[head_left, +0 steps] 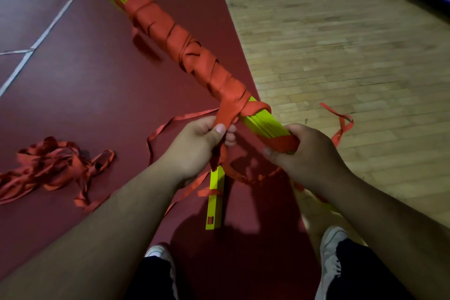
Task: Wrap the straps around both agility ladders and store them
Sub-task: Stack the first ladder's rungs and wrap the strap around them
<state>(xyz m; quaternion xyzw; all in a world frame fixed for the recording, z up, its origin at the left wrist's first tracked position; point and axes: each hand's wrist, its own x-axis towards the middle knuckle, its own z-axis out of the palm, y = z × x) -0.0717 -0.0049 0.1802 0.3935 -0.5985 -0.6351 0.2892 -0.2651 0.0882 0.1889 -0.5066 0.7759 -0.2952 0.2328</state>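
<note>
So the ladder bundle (185, 48), a stack of yellow-green rungs, is up in the air over the floor. It runs diagonally from the top left down toward the person, and most of its length is already wound in orange-red strap (227, 112). Only the far tips and a short stretch near the hands show bare yellow.

The right hand (309, 153) is clenched around the near end, fingers curled over the rungs and a band of strap there. The left hand (194, 148) has the free run of strap pinched between thumb and curled fingers, just beside where the last wrap comes off the bundle. The two hands are close together but not touching.

Below them there's a loose rung (215, 202) with strap across it. Can't tell if it's dangling or lying flat. A tangled strap pile (51, 165) sits off left on the red mat (97, 95), and more strap trails right onto the wood floor (341, 44). Light-coloured shoes (333, 251) are at the bottom edge.
</note>
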